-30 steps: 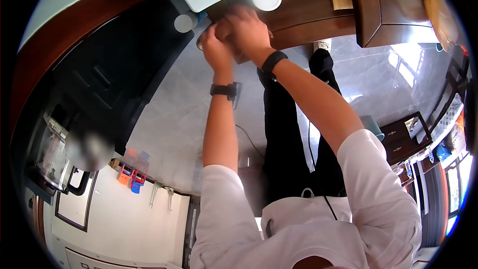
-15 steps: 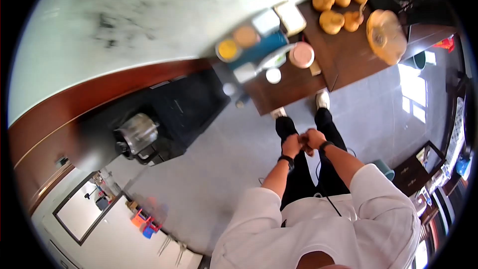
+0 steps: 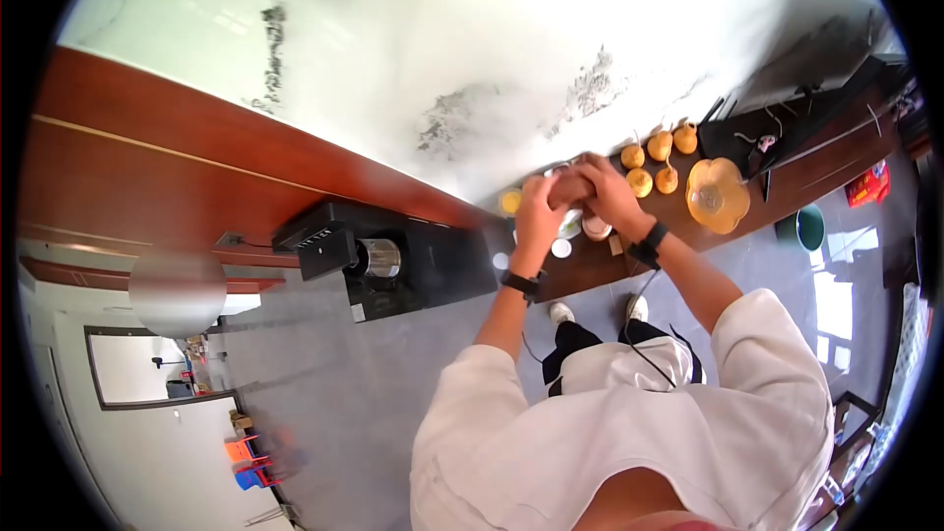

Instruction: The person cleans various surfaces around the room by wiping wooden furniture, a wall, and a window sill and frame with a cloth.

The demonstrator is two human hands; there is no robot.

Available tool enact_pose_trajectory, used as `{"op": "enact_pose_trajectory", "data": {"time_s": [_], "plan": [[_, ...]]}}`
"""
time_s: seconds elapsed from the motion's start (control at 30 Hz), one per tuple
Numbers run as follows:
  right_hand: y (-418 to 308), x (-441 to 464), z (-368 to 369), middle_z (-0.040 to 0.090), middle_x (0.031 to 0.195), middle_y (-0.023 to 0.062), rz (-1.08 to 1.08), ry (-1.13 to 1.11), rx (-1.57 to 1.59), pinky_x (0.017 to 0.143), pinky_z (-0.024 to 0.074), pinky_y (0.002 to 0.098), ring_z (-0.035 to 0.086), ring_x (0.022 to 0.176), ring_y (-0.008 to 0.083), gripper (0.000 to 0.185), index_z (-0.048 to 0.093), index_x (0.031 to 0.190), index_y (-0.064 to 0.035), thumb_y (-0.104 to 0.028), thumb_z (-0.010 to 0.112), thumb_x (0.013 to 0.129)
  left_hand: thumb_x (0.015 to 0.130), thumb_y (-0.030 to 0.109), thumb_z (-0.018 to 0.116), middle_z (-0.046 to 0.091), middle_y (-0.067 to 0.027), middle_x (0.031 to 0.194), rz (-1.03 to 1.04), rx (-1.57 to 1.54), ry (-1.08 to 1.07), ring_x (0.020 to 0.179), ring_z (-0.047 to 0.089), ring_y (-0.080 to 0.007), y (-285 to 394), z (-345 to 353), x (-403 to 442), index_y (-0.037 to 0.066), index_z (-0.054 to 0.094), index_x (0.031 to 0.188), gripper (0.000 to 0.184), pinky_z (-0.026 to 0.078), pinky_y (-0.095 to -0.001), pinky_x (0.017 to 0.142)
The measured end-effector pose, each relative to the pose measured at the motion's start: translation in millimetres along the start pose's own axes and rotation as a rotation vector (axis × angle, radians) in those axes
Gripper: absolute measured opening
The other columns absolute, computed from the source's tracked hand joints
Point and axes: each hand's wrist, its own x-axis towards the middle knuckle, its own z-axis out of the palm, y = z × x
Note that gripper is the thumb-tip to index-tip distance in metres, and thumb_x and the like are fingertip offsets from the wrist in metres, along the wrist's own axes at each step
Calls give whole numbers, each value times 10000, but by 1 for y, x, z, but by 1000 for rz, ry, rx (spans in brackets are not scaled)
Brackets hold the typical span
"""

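Stretching toward two o'clock, a dark wooden bench (image 3: 582,273) carries a flower-shaped bowl (image 3: 717,195) at three o'clock and yellow gourds (image 3: 639,183) at two. Above it, the left hand (image 3: 537,217) and right hand (image 3: 612,195), fingers curled nearly closed, clasp a small brown object (image 3: 569,190), mostly hidden between them.

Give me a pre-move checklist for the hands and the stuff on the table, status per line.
1. Left hand and right hand both in view: ok.
2. Brown item held between both hands: ok.
3. Finger placement on it: cannot tell, blurred.
4. Containers behind the hands fully visible: not ok, partly covered; white round lid shows.
5. Flower-shaped bowl away from the hands: ok, gourds lie between.
6. Gourds untouched by right wrist: cannot tell, depth unclear.
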Motion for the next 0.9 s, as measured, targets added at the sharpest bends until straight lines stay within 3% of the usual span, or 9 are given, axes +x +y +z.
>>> {"op": "enact_pose_trajectory", "data": {"time_s": [0.17, 0.33, 0.5, 0.53, 0.6, 0.63, 0.67, 0.77, 0.9], "plan": [[-111, 117, -66, 556, 1310, 131, -376, 307, -88, 889, 543, 416, 592, 1138, 359, 573, 629, 1248, -191, 71, 639, 739, 725, -74, 708, 575, -141, 1197, 351, 18, 358, 1110, 573, -360, 88, -102, 70, 85, 560, 1309, 623, 498, -415, 899], [-189, 205, -85, 570, 1315, 109, -598, 601, -169, 879, 551, 379, 593, 1147, 330, 565, 659, 1214, -186, 74, 662, 712, 773, -112, 638, 579, -118, 1144, 502, 58, 578, 1032, 603, -317, 141, -189, 127, 109, 601, 1287, 561, 522, -372, 843], [-215, 258, -48, 564, 1320, 101, -495, 607, -133, 755, 570, 349, 624, 1045, 290, 410, 661, 1201, -134, 22, 585, 830, 777, -82, 641, 594, -95, 1115, 462, 95, 655, 1010, 611, -314, 110, -229, 177, 120, 632, 1226, 492, 525, -389, 843], [-214, 263, -34, 558, 1323, 97, -490, 573, -70, 688, 569, 346, 642, 962, 272, 363, 661, 1203, -137, -11, 556, 879, 780, -75, 640, 597, -93, 1115, 438, 114, 648, 1015, 612, -313, 91, -232, 183, 121, 635, 1219, 481, 525, -390, 846], [-204, 269, -3, 492, 1378, 85, -210, 362, 397, 594, 559, 276, 630, 953, 196, 408, 667, 1241, -145, 26, 577, 882, 791, -55, 632, 608, -82, 1117, 403, 161, 649, 1038, 617, -308, 61, -238, 181, 126, 639, 1202, 450, 523, -393, 856], [-203, 268, 13, 481, 1388, 82, -179, 328, 359, 586, 551, 260, 625, 949, 180, 371, 673, 1231, -133, 5, 563, 905, 792, -57, 630, 612, -81, 1111, 381, 157, 666, 1031, 621, -310, 46, -242, 175, 126, 642, 1198, 445, 526, -392, 851], [-198, 270, 34, 481, 1389, 76, -307, 378, 192, 582, 549, 259, 621, 967, 173, 338, 678, 1221, -124, -18, 552, 926, 794, -58, 628, 616, -80, 1105, 355, 152, 681, 1025, 626, -312, 32, -244, 166, 125, 644, 1195, 441, 529, -391, 845], [-214, 272, 64, 579, 1302, 131, -630, 478, -180, 1006, 478, 399, 556, 1194, 344, 506, 669, 1216, -152, 4, 618, 738, 798, -66, 621, 630, -86, 1078, 274, 134, 724, 1001, 640, -315, 2, -262, 148, 112, 656, 1172, 416, 541, -387, 825], [-262, 289, 76, 612, 1207, 107, -686, 473, -147, 769, 544, 329, 616, 1028, 253, 328, 650, 1198, -90, -102, 607, 873, 800, -90, 607, 645, -104, 1040, 304, 155, 848, 968, 653, -315, -6, -303, 147, 83, 671, 1139, 385, 553, -386, 804]]}}
